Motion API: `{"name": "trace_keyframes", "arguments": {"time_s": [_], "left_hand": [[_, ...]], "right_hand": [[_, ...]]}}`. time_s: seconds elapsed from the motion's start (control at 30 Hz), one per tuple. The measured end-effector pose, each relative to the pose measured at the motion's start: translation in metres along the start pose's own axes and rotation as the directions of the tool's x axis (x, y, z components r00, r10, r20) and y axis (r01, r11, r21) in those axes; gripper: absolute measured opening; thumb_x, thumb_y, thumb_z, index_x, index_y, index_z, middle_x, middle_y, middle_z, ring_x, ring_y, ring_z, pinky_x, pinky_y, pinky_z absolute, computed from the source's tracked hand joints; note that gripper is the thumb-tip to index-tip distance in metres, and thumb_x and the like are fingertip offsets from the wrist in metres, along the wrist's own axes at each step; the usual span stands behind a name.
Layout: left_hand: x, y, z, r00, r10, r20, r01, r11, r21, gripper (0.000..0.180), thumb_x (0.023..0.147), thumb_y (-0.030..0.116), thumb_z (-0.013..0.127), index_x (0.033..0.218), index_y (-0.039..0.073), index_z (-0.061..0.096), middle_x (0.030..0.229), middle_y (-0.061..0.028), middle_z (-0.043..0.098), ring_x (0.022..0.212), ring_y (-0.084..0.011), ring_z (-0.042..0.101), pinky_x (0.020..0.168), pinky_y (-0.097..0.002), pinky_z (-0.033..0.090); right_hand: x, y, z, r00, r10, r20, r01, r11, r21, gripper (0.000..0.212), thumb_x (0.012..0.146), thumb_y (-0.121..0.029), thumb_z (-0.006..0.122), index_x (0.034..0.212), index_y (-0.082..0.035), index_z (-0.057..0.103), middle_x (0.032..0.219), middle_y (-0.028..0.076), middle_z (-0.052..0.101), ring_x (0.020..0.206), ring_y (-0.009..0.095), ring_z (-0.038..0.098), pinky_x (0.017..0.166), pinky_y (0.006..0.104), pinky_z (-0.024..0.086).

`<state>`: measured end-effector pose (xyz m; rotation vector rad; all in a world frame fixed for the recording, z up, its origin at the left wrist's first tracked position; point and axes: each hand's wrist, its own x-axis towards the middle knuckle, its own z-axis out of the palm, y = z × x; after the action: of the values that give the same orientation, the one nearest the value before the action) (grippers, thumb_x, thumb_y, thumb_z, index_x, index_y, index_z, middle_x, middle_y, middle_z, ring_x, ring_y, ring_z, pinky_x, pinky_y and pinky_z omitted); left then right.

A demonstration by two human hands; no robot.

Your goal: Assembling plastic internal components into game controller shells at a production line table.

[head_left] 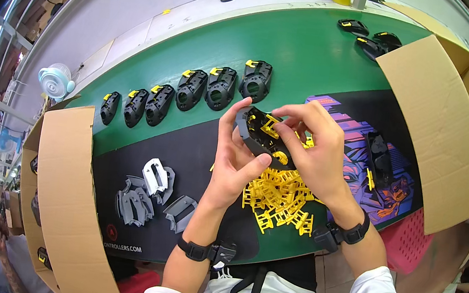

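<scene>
My left hand (234, 158) holds a black plastic shell (257, 134) from below and behind, thumb against its lower edge. My right hand (314, 151) pinches a small yellow clip (271, 126) at the shell's top, fingers pressing it into the shell. Under both hands lies a heap of yellow clips (278, 199) on the dark mat (185, 158). Both wrists wear black bands.
A row of several black shells with yellow clips (191, 90) stands on the green table (306, 49). Grey plastic parts (151, 195) lie left on the mat. Open cardboard boxes stand at left (62, 195) and right (445, 121). More black shells (370, 37) lie far right; one shell (379, 160) rests on the mat.
</scene>
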<state>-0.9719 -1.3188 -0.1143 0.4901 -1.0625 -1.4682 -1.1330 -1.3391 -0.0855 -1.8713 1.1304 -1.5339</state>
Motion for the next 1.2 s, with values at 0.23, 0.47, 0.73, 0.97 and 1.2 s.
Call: {"name": "trace_keyframes", "arguments": {"time_s": [0.23,0.47,0.73,0.97,1.2], "left_hand": [[0.0,0.004,-0.004,1.0,-0.003,0.028,-0.001,0.991,0.133,0.087,0.088,0.006,0.067,0.158,0.012,0.016,0.134,-0.0111,0.049,0.129,-0.0226,0.049,0.109,-0.0402,0.042],[-0.001,0.013,0.001,0.974,-0.225,0.021,0.225,0.974,0.003,0.074,0.099,0.038,0.039,0.161,0.016,0.007,0.138,-0.0133,0.049,0.13,-0.0287,0.054,0.11,-0.0443,0.046],[-0.001,0.009,0.006,0.984,-0.175,-0.032,0.174,0.985,-0.018,0.073,0.099,0.039,0.035,0.161,0.013,0.009,0.144,-0.0123,0.045,0.135,-0.0255,0.049,0.112,-0.0417,0.042],[-0.001,0.01,0.003,0.97,-0.227,-0.089,0.228,0.974,-0.003,0.074,0.098,0.049,0.035,0.16,0.011,0.018,0.143,-0.0117,0.047,0.13,-0.022,0.05,0.107,-0.0378,0.043],[0.001,0.01,-0.002,0.97,-0.239,-0.045,0.237,0.971,-0.045,0.069,0.1,0.046,0.034,0.158,0.01,0.023,0.135,-0.0106,0.052,0.123,-0.0208,0.056,0.102,-0.0358,0.048]], "right_hand": [[-0.003,0.006,0.004,0.997,-0.074,0.018,0.074,0.997,0.001,0.012,0.085,0.002,0.071,0.096,-0.003,0.073,0.084,0.007,0.063,0.073,0.017,0.065,0.062,0.0291,0.05],[0.002,0.019,-0.004,0.956,0.168,0.24,-0.254,0.885,0.391,0.011,0.093,-0.005,0.065,0.103,-0.004,0.068,0.103,0.005,0.058,0.089,0.011,0.059,0.067,0.0242,0.047],[0.001,0.019,-0.005,0.908,0.107,0.404,-0.249,0.914,0.319,0.009,0.093,-0.005,0.066,0.101,-0.002,0.066,0.102,0.004,0.055,0.089,0.012,0.058,0.076,0.0255,0.051],[-0.001,0.018,-0.004,0.875,0.151,0.46,-0.35,0.853,0.388,0.011,0.094,-0.005,0.067,0.102,0.0,0.063,0.101,0.003,0.052,0.088,0.009,0.055,0.078,0.0244,0.049],[-0.005,0.027,0.0,0.814,0.212,0.541,-0.5,0.73,0.467,0.014,0.09,-0.007,0.071,0.099,-0.001,0.062,0.101,0.001,0.052,0.08,0.007,0.051,0.072,0.024,0.045]]}}
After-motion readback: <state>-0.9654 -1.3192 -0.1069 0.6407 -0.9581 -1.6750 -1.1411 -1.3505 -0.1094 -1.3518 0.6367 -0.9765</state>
